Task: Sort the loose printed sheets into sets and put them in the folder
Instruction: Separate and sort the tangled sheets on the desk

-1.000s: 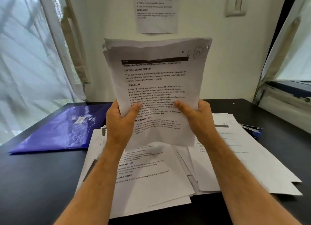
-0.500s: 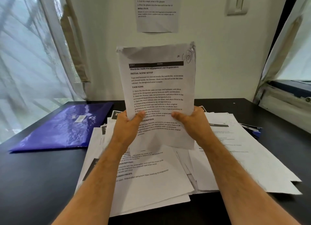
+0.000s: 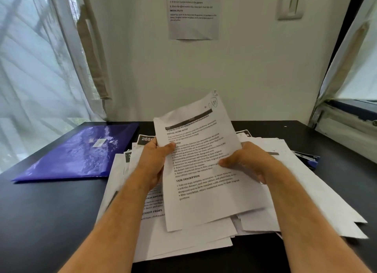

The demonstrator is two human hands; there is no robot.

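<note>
I hold a stapled set of printed sheets (image 3: 206, 166), tilted with its top leaning right, just above the loose pile. My left hand (image 3: 155, 160) grips its left edge, thumb on the front. My right hand (image 3: 246, 162) grips the right edge, thumb pressed on the text. Beneath lies a spread pile of loose printed sheets (image 3: 183, 242) on the black table (image 3: 40, 221). A shiny blue folder (image 3: 81, 154) lies flat and closed to the left of the pile.
A dark blue object (image 3: 308, 160) pokes out from under the sheets at the right. A printed notice (image 3: 192, 13) hangs on the wall ahead. Curtained windows flank the table; a sill (image 3: 346, 134) runs along its right side.
The held set has come down from upright in front of the wall to low over the pile, and it now tilts to the right. Both hands kept their grip.
</note>
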